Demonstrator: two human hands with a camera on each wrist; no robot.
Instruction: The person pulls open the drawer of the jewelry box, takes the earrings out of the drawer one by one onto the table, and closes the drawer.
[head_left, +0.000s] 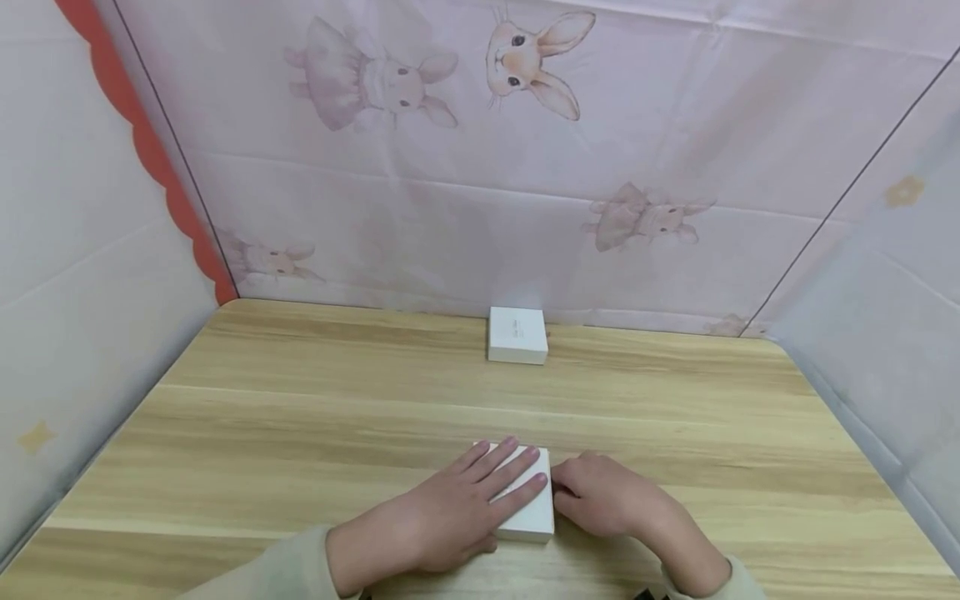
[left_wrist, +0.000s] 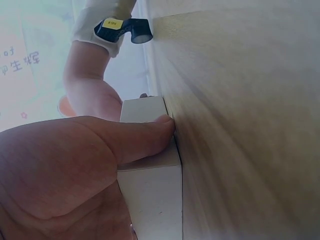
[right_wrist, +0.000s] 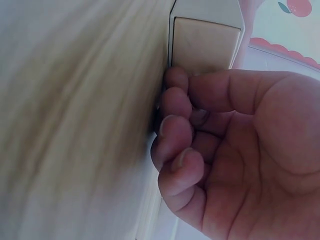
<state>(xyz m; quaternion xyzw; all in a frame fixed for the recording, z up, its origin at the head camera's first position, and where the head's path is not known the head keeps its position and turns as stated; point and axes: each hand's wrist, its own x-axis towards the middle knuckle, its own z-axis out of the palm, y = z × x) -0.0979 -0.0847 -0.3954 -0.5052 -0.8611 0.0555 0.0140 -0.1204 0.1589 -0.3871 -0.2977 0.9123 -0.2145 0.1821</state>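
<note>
A white box [head_left: 531,515] lies flat on the wooden table. My left hand [head_left: 457,517] rests on its top with the fingers straight and spread. In the left wrist view the thumb [left_wrist: 145,137] presses along the box's side. My right hand [head_left: 603,496] is at the box's right end with bent fingers. In the right wrist view, thumb and index finger [right_wrist: 176,77] pinch at the low edge of that end. The fingertips hide what lies between them. A tan end panel [right_wrist: 205,47] shows inside the white rim; the other fingers are curled.
A second white box [head_left: 517,333] with small print on top stands at the table's back edge, near the middle. Behind it hangs a pink cloth [head_left: 450,217] printed with rabbits. Pale cloth walls [head_left: 90,208] stand along both sides of the wooden table [head_left: 300,417].
</note>
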